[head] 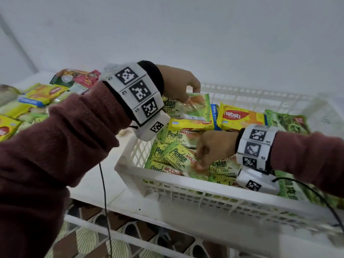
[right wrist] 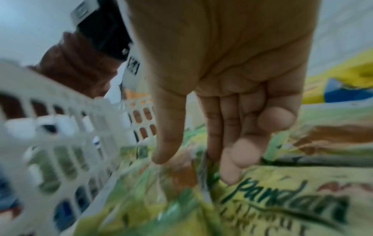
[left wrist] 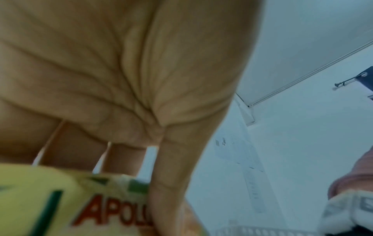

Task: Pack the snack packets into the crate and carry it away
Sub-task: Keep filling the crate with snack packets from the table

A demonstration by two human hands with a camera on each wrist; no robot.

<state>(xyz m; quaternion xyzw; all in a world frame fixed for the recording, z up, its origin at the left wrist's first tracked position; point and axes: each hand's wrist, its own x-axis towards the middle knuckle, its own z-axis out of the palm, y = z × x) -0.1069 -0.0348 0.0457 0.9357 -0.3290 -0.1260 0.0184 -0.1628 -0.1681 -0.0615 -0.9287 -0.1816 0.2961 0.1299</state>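
Green pandan packet (head: 193,107) — upright, left-hand (head: 178,82) grip

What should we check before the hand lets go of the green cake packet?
1. Left hand holds the green Pandan cake packet: ok.
2. Packet is over the white slotted plastic crate: ok.
3. Right hand is out of the way: not ok, it is inside the crate on the packets.
4. All packets packed: not ok, yellow and green packets remain outside.
5. Room left below: cannot tell.
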